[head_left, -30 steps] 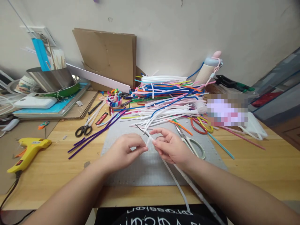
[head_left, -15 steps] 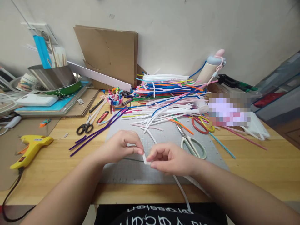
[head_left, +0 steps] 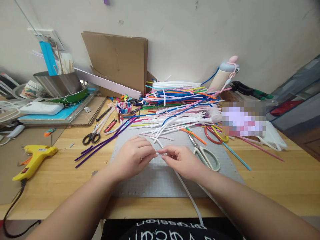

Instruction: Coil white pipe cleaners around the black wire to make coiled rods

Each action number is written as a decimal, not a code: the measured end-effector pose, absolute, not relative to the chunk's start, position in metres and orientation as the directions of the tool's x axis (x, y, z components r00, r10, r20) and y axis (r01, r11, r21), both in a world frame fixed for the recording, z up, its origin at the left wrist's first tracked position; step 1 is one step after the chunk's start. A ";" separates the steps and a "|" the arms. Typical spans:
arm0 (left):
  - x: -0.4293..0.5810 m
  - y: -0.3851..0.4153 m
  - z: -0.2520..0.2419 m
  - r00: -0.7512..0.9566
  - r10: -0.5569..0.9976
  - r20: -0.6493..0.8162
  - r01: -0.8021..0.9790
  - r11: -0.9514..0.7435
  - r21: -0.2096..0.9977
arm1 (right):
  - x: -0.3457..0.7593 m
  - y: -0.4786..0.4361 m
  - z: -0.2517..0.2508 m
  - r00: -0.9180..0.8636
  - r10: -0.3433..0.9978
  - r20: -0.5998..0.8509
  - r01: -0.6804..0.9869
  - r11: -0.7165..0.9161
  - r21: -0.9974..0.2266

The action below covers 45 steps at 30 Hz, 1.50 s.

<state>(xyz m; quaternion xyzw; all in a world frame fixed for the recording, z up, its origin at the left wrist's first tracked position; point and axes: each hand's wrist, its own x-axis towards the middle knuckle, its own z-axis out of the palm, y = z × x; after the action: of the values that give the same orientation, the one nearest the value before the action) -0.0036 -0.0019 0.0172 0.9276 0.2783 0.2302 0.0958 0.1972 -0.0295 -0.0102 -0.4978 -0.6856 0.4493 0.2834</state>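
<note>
My left hand (head_left: pixel 135 156) and my right hand (head_left: pixel 180 160) meet fingertip to fingertip over the grey cutting mat (head_left: pixel 155 180). Both pinch the end of a white pipe cleaner (head_left: pixel 188 196), whose long tail runs back under my right wrist toward my lap. A big heap of coloured pipe cleaners (head_left: pixel 180 103) lies just beyond my hands. White-handled scissors (head_left: pixel 206 155) rest on the mat right of my right hand.
Black scissors (head_left: pixel 90 137) and purple pipe cleaners (head_left: pixel 105 141) lie to the left. A yellow glue gun (head_left: pixel 33 158) sits near the left edge. Cardboard (head_left: pixel 117 60) leans on the wall. A metal pot (head_left: pixel 58 83) and a bottle (head_left: pixel 223 75) stand at the back.
My hands dropped toward the mat's near edge, then came back up to its middle, still pinched together on the white pipe cleaner's end.
</note>
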 end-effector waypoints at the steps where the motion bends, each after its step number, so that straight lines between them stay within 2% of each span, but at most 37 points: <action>1: -0.005 -0.001 0.018 0.755 0.559 0.344 0.470 -0.826 0.310 | 0.198 -0.030 -0.010 -0.386 0.919 -0.083 0.452 0.110 -0.885; 3: -0.009 0.002 0.021 0.791 0.551 0.264 0.442 -0.814 0.377 | 0.199 -0.031 -0.008 -0.477 0.867 -0.141 0.464 0.113 -0.878; 6: -0.012 0.005 0.026 0.849 0.507 0.147 0.338 -0.736 0.587 | 0.201 -0.034 -0.001 -0.628 0.748 -0.215 0.397 0.070 -0.915; 10: -0.014 0.005 0.030 0.860 0.505 0.075 0.228 -0.511 0.828 | 0.204 -0.036 0.008 -0.741 0.593 -0.316 0.179 -0.279 -0.944; 12: -0.014 0.005 0.030 0.812 0.579 0.069 0.225 -0.420 0.879 | 0.205 -0.036 0.009 -0.724 0.629 -0.284 0.012 -0.399 -0.917; 14: -0.012 0.004 0.029 0.749 0.658 0.074 0.241 -0.374 0.896 | 0.204 -0.034 0.010 -0.668 0.703 -0.244 -0.123 -0.427 -0.896; 17: -0.008 0.003 0.024 0.638 0.768 0.055 0.303 -0.316 0.899 | 0.201 -0.031 0.008 -0.576 0.778 -0.251 -0.176 -0.417 -0.892; 20: -0.001 0.000 0.017 0.498 0.867 0.030 0.419 -0.271 0.867 | 0.197 -0.029 0.005 -0.469 0.845 -0.256 -0.098 -0.338 -0.936; 23: 0.004 -0.003 0.012 0.424 0.900 0.099 0.523 -0.332 0.785 | 0.195 -0.028 0.002 -0.385 0.886 -0.256 0.016 -0.271 -0.962; 27: 0.004 -0.005 0.012 0.480 0.842 0.247 0.572 -0.514 0.639 | 0.195 -0.028 0.003 -0.363 0.885 -0.290 0.116 -0.266 -0.957; 30: 0.002 -0.005 0.014 0.560 0.742 0.368 0.579 -0.669 0.467 | 0.197 -0.027 0.004 -0.391 0.860 -0.329 0.146 -0.295 -0.944; 34: 0.001 -0.006 0.018 0.637 0.656 0.406 0.617 -0.749 0.242 | 0.201 -0.026 0.004 -0.454 0.809 -0.373 0.084 -0.377 -0.922; 37: 0.002 -0.010 0.021 0.660 0.630 0.408 0.641 -0.757 0.132 | 0.204 -0.025 0.006 -0.504 0.752 -0.425 0.014 -0.485 -0.874; 40: 0.003 -0.011 0.023 0.664 0.628 0.406 0.624 -0.765 0.161 | 0.205 -0.025 0.008 -0.564 0.693 -0.449 -0.045 -0.568 -0.822; 45: 0.001 -0.005 0.020 0.608 0.713 0.350 0.567 -0.698 0.438 | 0.208 -0.024 0.003 -0.613 0.658 -0.437 -0.097 -0.612 -0.785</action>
<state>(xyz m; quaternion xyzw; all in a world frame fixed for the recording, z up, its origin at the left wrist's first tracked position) 0.0008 -0.0052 0.0197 0.8851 0.3614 0.2560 0.1429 0.2077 -0.0238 0.0030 -0.3740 -0.3751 0.8161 0.2311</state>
